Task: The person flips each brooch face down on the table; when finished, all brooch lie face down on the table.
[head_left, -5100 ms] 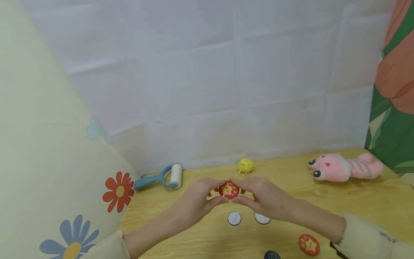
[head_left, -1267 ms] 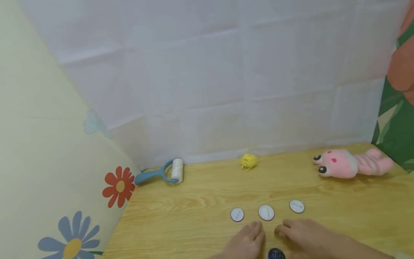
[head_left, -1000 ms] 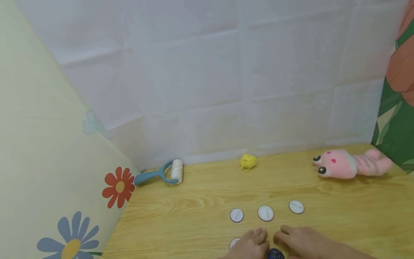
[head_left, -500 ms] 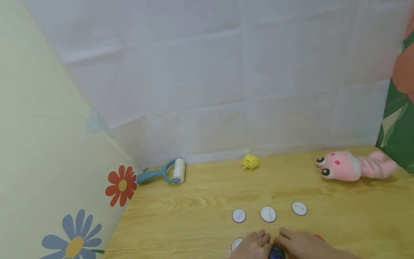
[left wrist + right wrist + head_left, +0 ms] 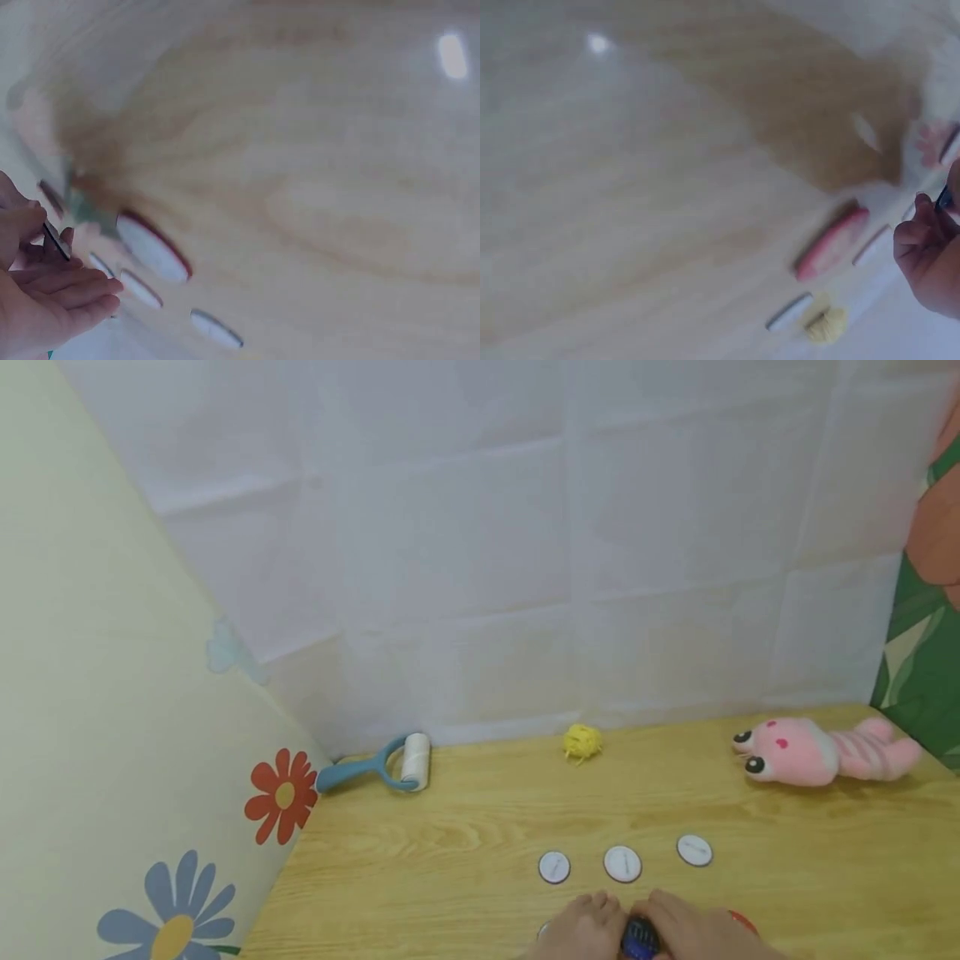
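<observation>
At the bottom of the head view, my left hand and right hand meet around a dark blue round pin badge, holding it from both sides. The left wrist view shows its thin dark edge between the fingers. Only part of the right hand shows in the right wrist view. Beyond the hands lie three white-backed badges, at left, middle and right. Another pale badge is mostly hidden by the left hand. A red badge peeks out behind the right hand.
On the wooden table, a blue-handled lint roller lies at the back left. A yellow ball sits by the white cloth backdrop. A pink plush toy lies at the back right.
Five seconds ago both hands held a red star badge over the table; they have since come down to the dark blue badge. A third white-backed badge now lies at right in the row.
</observation>
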`<state>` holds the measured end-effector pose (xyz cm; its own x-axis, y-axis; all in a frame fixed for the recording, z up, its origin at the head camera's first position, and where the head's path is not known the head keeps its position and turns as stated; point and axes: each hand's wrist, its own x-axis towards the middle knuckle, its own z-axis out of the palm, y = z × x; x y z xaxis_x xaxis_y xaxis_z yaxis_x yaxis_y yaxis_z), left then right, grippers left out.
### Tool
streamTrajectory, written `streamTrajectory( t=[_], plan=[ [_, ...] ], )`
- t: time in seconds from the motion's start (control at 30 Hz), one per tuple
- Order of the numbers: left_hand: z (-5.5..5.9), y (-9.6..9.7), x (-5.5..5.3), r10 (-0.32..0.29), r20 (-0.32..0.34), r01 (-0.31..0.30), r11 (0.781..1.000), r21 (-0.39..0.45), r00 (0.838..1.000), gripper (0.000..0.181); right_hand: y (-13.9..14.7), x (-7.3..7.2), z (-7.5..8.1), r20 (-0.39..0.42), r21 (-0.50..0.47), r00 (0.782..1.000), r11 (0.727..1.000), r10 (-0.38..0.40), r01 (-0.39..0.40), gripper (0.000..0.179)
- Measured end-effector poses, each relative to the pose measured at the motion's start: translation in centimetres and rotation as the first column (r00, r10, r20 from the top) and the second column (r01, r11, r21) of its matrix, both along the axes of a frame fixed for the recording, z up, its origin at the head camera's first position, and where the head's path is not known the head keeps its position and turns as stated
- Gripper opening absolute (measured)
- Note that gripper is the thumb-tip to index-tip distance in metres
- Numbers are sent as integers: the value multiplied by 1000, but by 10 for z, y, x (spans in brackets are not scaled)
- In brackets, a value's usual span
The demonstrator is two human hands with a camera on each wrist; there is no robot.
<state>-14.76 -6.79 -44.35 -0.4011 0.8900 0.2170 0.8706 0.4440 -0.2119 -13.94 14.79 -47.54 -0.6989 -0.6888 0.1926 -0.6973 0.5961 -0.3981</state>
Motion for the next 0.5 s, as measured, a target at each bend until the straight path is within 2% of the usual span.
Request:
streamTrajectory(
  t=[0.07, 0.1, 0.13, 0.2, 0.23, 0.27, 0.3, 0.33, 0.5],
  plan=[
    [11, 0, -2, 16, -33, -15, 998, 55, 999, 36, 1, -3, 12, -87, -53, 996, 999, 1, -6, 40],
    [18, -1, -4, 32, -33, -29, 997, 71, 999, 36, 1, -5, 18, -154, -64, 988, 998, 4, -14, 38],
    [25, -1, -5, 41, -8, -40, 995, 89, 999, 37, 1, -8, 24, -249, -82, 968, 996, 5, -27, 39],
    [42, -2, -7, 86, 70, -93, 990, 106, 994, 39, -1, -14, 38, -414, -85, 910, 996, -9, -29, 40],
    [51, -3, -8, 113, 103, -124, 986, 108, 988, 40, -2, -17, 45, -471, -92, 882, 995, -19, -28, 40],
    [60, -3, -9, 136, 144, -152, 982, 114, 980, 42, -4, -20, 51, -540, -104, 841, 994, -39, -20, 41],
    [68, -4, -10, 159, 172, -181, 976, 121, 972, 43, -6, -23, 58, -582, -121, 811, 992, -55, -20, 43],
    [76, -5, -11, 171, 187, -197, 971, 132, 967, 43, -7, -26, 65, -598, -144, 800, 989, -61, -32, 45],
    [103, -9, -19, 152, 86, -168, 960, 222, 985, 41, -12, -38, 95, -680, -206, 730, 973, -66, -104, 51]
  ],
)
